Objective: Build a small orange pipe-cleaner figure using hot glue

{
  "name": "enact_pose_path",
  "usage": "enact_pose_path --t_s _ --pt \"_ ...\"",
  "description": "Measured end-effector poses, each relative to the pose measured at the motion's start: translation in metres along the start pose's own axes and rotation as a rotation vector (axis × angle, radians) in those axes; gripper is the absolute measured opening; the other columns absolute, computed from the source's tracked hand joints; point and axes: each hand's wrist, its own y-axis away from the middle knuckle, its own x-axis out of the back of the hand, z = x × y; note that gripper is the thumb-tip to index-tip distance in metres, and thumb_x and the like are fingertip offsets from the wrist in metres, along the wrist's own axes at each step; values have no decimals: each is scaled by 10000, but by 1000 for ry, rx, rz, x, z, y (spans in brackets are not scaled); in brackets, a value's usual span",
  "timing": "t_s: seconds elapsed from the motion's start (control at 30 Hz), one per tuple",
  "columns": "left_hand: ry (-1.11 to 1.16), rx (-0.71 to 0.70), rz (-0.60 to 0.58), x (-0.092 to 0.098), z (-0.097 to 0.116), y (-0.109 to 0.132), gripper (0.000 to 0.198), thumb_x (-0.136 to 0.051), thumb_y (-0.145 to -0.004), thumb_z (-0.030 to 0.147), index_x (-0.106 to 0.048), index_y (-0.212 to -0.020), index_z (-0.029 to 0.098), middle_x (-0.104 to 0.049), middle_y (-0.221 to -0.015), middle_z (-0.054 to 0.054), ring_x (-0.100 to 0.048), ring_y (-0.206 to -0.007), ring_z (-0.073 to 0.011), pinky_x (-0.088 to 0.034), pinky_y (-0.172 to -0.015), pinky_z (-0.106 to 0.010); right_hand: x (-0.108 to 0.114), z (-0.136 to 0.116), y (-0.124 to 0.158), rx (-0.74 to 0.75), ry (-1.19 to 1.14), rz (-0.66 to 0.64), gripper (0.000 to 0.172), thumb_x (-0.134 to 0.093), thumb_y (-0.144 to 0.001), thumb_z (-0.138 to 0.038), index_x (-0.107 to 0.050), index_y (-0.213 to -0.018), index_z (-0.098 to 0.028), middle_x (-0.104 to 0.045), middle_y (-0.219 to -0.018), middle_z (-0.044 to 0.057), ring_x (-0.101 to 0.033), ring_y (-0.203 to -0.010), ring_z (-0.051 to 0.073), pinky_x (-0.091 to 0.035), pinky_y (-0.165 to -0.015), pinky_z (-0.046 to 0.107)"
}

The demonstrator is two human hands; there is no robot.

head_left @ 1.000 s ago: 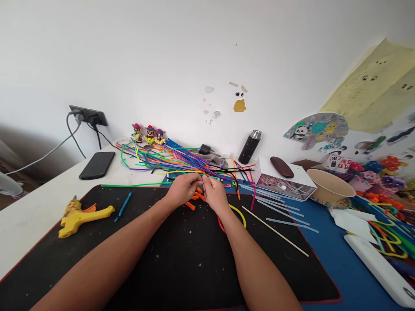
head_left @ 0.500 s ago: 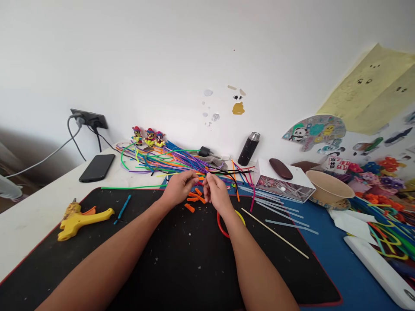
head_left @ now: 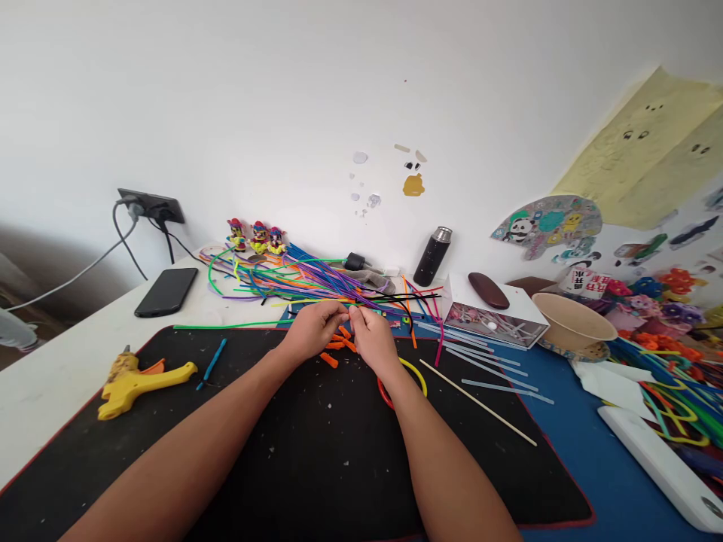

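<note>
My left hand (head_left: 316, 329) and my right hand (head_left: 373, 336) meet above the far edge of the black mat (head_left: 316, 467). Each is closed, thumb pressed to fingers, with the fingertips almost touching. Whatever they pinch is too small and too hidden to make out. Just below and between them lie several short folded orange pipe cleaner pieces (head_left: 330, 360). A yellow ring (head_left: 419, 374) and a red ring (head_left: 385, 394) lie partly covered by my right wrist. Right behind my hands spreads a heap of long coloured pipe cleaners (head_left: 316, 272).
Left are a yellow glue gun (head_left: 147, 385), a blue twisted piece (head_left: 212, 364) and a phone (head_left: 166, 292). Right are a wooden stick (head_left: 480, 404), translucent glue sticks (head_left: 491, 369), a white box (head_left: 523, 309) and a beige bowl (head_left: 573, 320). A black flask (head_left: 432, 260) stands by the wall.
My right hand has moved slightly left, and its fingertips have come closer to those of my left hand. The view has shifted a little; the things on the table lie as before.
</note>
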Motion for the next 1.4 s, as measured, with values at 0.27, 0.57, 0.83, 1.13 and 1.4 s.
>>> enact_pose_path --t_s 0.27,0.57,0.83,1.13,1.4 --pt "304 145 48 2 2 -3 386 -486 -1026 499 -725 -983 199 -664 -744 -13 -601 -647 -172 -485 -642 -280 1 -1 -3 -116 -253 14 482 -485 -1010 -588 -451 -669 -250 -408 -415 -70 -395 -357 124 -290 -413 262" --pt "408 208 87 5 0 -4 383 -596 -960 560 -698 -965 190 -633 -720 4 -580 -607 -153 -483 -589 -266 0 -1 -6 -160 -434 53 493 -558 -964 -610 -422 -652 -253 -321 -408 -100 -334 -319 101 -220 -372 247" --pt "304 124 11 3 4 -2 309 -590 -973 482 -705 -948 197 -685 -772 -8 -592 -627 -152 -480 -603 -260 1 -2 -4 -150 -407 14 488 -541 -978 -604 -429 -661 -251 -345 -415 -93 -353 -330 108 -244 -385 251" --pt "412 175 -42 7 8 -3 404 -585 -959 567 -636 -812 194 -575 -662 24 -537 -599 -143 -446 -593 -259 1 -3 -3 -124 -374 2 503 -529 -991 -606 -421 -653 -250 -365 -409 -86 -355 -332 102 -255 -384 248" --pt "508 234 -58 8 8 -6 461 -658 -897 623 -587 -739 195 -558 -622 26 -517 -557 -133 -434 -566 -264 1 -4 -2 -115 -308 -18 492 -488 -1021 -569 -448 -656 -242 -401 -407 -73 -368 -342 101 -281 -392 245"
